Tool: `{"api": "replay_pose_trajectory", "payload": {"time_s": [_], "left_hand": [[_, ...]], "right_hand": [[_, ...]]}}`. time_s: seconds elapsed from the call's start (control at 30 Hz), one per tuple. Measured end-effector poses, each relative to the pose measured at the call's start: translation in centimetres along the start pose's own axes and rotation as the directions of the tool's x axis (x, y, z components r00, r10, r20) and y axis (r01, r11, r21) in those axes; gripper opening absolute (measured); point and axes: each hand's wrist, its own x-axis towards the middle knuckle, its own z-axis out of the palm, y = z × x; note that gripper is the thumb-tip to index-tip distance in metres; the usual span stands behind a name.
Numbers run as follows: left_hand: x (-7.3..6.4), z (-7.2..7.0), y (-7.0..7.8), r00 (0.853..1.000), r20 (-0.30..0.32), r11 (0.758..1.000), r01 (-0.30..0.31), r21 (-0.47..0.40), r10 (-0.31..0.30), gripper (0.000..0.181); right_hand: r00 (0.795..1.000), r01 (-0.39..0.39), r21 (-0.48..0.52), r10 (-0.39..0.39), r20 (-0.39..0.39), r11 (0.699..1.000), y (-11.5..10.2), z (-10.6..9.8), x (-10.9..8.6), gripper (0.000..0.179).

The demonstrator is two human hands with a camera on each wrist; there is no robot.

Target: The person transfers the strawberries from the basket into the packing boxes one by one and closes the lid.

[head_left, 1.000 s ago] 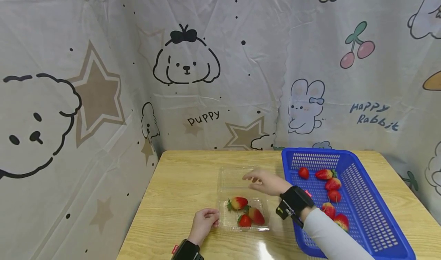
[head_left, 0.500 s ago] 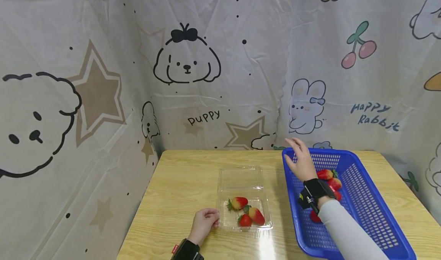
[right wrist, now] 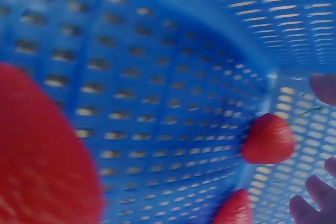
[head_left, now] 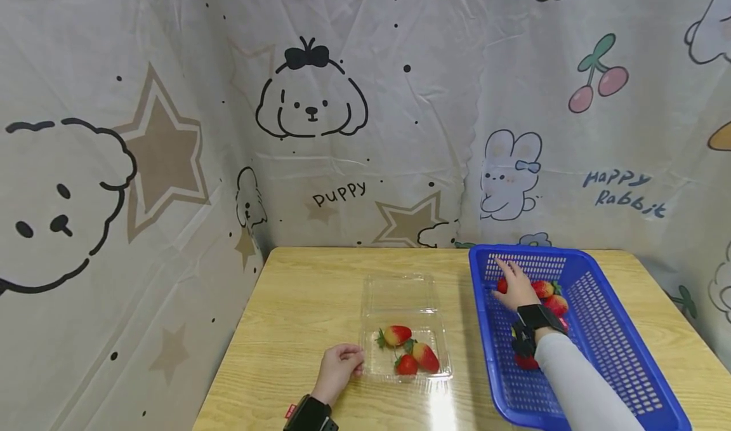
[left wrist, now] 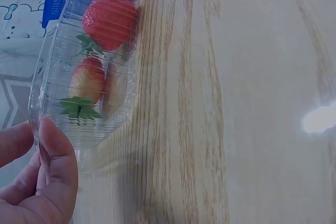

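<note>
3 strawberries (head_left: 425,358) lie in a clear container (head_left: 375,362).

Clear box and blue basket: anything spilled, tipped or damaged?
Nothing stands out. Three strawberries lie in the clear box, which the left hand pinches at its edge; the other visible strawberries lie in the blue basket. I see no damage, though the right sleeve hides part of the basket.

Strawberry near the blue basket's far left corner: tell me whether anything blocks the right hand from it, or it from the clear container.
Nothing visible stands between the right hand and that strawberry. Between the strawberry and the clear container stands the blue basket's left wall; the container's lid is open.
</note>
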Motion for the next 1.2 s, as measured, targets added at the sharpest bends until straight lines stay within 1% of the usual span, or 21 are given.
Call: {"api": "replay_pose_trajectory", "payload": {"time_s": [0.13,0.23,0.33,0.37,0.4,0.47,0.57,0.6,0.63,0.7,0.8,1.0,1.07,1.13,1.2], "left_hand": [[0.0,-0.1,0.1,1.000,0.011,1.000,-0.002,-0.008,0.002,0.022],[0.0,-0.1,0.1,1.000,0.018,1.000,-0.003,-0.020,0.003,0.023],[0.1,-0.1,-0.1,1.000,0.014,0.999,-0.011,-0.032,0.011,0.023],[0.1,-0.1,-0.2,1.000,0.015,0.999,-0.026,-0.036,0.027,0.023],[0.1,-0.2,-0.4,0.997,0.025,0.997,-0.065,-0.051,0.067,0.021],[0.1,-0.2,-0.4,0.997,0.024,0.995,-0.077,-0.056,0.078,0.021],[0.1,-0.2,-0.3,0.997,0.027,0.997,-0.066,-0.049,0.067,0.021],[0.1,-0.2,-0.2,0.998,0.026,0.998,-0.051,-0.045,0.052,0.021],[0.1,-0.1,-0.1,1.000,0.015,1.000,-0.013,-0.028,0.013,0.022],[0.1,-0.1,-0.1,1.000,0.014,1.000,-0.001,-0.025,0.001,0.023],[0.1,-0.1,-0.1,1.000,0.013,1.000,0.001,-0.025,0.000,0.023],[0.2,0.0,-0.2,1.000,0.007,1.000,0.000,-0.021,0.000,0.021],[0.2,0.0,-0.2,1.000,0.007,1.000,-0.002,-0.023,0.002,0.021],[0.2,0.0,-0.2,1.000,0.004,1.000,-0.006,-0.026,0.006,0.020],[0.2,0.0,-0.2,1.000,0.003,1.000,-0.010,-0.029,0.010,0.020]], "right_hand": [[0.998,-0.026,-0.018,0.027,0.062,1.000,0.9,0.9,-0.4,0.071],[0.995,-0.035,-0.016,0.037,0.095,0.999,1.2,1.3,-0.8,0.069],[0.994,-0.043,-0.011,0.044,0.096,0.999,1.2,1.4,-1.2,0.065],[0.995,-0.044,-0.010,0.044,0.090,0.999,1.3,1.4,-1.3,0.064],[0.996,-0.039,-0.012,0.040,0.080,0.999,1.3,1.5,-1.3,0.063],[0.997,-0.038,-0.014,0.039,0.061,0.999,1.5,1.7,-1.3,0.060],[0.999,-0.017,-0.024,0.018,0.041,1.000,1.7,2.0,-1.3,0.054],[0.999,-0.006,-0.027,0.007,0.036,1.000,1.7,2.1,-1.3,0.050],[0.999,0.003,-0.029,-0.002,0.033,1.000,1.8,2.1,-1.4,0.046],[0.999,0.019,-0.030,-0.019,0.028,0.999,1.7,2.1,-1.6,0.039],[0.999,0.039,-0.031,-0.038,0.029,0.999,1.7,1.9,-1.8,0.031],[0.995,0.088,-0.018,-0.087,0.047,0.996,1.3,1.0,-1.7,0.029],[0.994,0.079,-0.001,-0.079,0.070,0.997,1.0,0.4,-1.7,0.029],[0.992,0.048,0.010,-0.049,0.118,0.999,0.6,-0.3,-1.5,0.030],[0.985,0.021,0.008,-0.022,0.171,1.000,0.2,-1.1,-1.2,0.030]]}}
